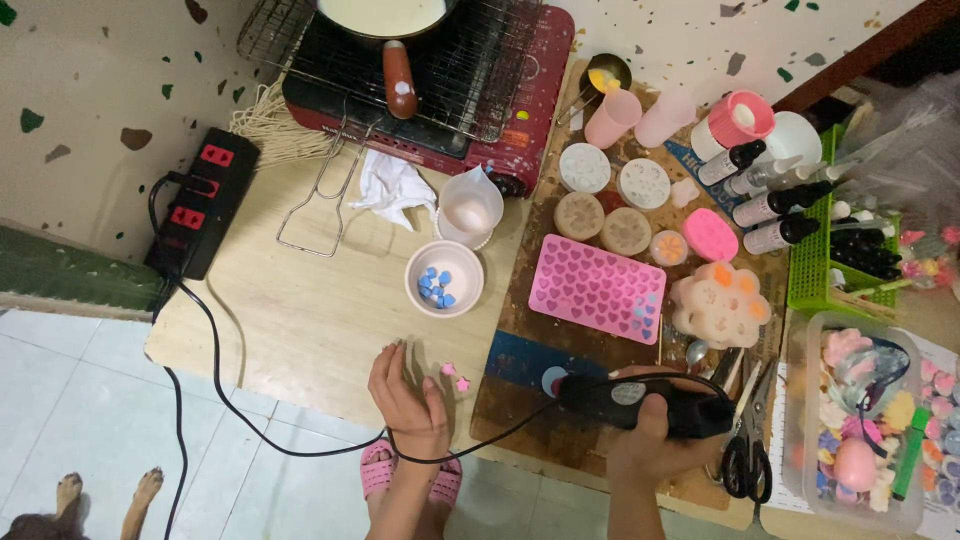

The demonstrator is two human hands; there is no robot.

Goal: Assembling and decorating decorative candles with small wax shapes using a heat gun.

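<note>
The black corded tool (640, 402) lies level in the right hand (655, 445), its long axis running left to right along the near edge of the bench (300, 320), with the nose pointing left toward a small round disc (553, 380) on the blue patch of the brown work board (520, 300). The right fingers are wrapped shut around the tool's body, thumb over the top. Its black cord (300, 440) leaves the nose end, loops past the left wrist and runs out over the tiled floor (80, 400) to the black power strip (200, 200) at the bench's far left corner. The left hand (408, 395) rests flat on the bench, fingers loosely spread and holding nothing, just beside two small pink star shapes (455, 376). Beyond them stands a pale bowl (444, 279) holding blue pieces, with open wood to its left as far as the bench edge. To the right of the bowl, the pink heart mould (596, 288) lies on the board, and scissors (745, 450) lie just beside the right hand near the front edge. The red stove (520, 110) fills the far side.
</note>
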